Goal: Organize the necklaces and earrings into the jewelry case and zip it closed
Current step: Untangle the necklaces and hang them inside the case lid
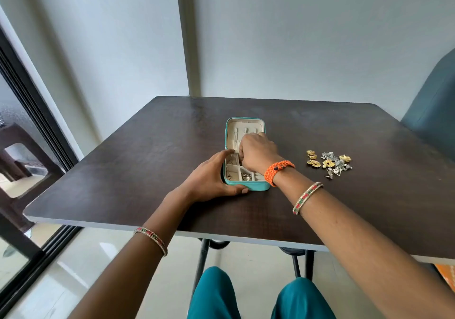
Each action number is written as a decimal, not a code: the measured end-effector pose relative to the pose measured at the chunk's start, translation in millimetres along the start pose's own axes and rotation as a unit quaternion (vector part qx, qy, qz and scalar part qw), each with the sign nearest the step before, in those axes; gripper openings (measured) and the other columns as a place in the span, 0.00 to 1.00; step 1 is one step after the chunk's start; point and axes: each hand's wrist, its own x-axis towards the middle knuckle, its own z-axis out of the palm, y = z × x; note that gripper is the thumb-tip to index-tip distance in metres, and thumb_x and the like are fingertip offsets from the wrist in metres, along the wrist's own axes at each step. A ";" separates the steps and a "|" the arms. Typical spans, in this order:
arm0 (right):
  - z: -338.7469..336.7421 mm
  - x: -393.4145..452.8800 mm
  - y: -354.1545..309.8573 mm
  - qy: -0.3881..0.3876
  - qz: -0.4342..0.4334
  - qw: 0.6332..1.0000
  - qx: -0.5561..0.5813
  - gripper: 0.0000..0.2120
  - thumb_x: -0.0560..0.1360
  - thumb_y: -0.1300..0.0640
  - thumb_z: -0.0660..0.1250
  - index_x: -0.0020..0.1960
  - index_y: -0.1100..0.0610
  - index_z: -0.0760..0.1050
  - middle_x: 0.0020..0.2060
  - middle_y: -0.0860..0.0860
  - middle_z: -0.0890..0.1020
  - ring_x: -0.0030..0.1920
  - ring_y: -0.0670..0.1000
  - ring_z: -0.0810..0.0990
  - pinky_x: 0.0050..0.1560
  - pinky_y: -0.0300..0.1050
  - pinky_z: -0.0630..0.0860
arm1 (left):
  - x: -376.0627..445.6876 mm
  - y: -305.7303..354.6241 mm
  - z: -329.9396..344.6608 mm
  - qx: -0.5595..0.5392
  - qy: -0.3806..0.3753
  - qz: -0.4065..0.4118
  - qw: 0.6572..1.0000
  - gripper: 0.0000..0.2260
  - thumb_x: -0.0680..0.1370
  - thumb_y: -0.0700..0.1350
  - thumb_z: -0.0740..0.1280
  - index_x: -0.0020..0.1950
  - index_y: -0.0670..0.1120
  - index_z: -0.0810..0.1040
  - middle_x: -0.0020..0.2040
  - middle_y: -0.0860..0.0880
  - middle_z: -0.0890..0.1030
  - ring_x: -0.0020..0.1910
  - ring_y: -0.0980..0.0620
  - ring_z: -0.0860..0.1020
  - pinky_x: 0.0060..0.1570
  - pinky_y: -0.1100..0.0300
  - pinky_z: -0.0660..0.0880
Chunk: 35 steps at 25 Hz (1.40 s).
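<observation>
The right hand (256, 152) reaches into the open jewelry case (246, 155). Its fingers are curled down over the middle of the case, where the lid meets the tray. You cannot tell what they pinch, because the back of the hand hides the tips. An orange woven band (278, 171) sits on that wrist, and a beaded bangle (307, 197) sits further up the arm.

The left hand (211, 178) holds the case from its left side. The thumb lies along the near edge and the fingers curl over the far left rim, so the hand grips the box.

The case is teal outside and cream inside. It lies flat and open near the middle of the dark table (123, 166). The lid half is farther away and has small hooks with thin chains (236, 139) hanging from them. The near half is a tray split into little boxes. Some small silver and gold pieces (242, 176) lie in these boxes.

To the right of the case, well apart from it, a small pile of earrings (328, 163) lies on the table. Some are gold and some are silver.
</observation>
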 end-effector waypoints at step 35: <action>-122.2 -38.5 14.3 0.006 -0.055 0.760 0.648 0.07 0.75 0.62 0.66 0.38 0.56 0.74 0.29 0.49 0.71 0.26 0.44 0.66 0.25 0.36 0.61 | -21.4 102.5 -47.3 -0.465 0.073 0.053 0.880 0.10 0.80 0.38 0.59 0.39 0.42 0.75 0.34 0.46 0.78 0.33 0.51 0.78 0.41 0.60 0.78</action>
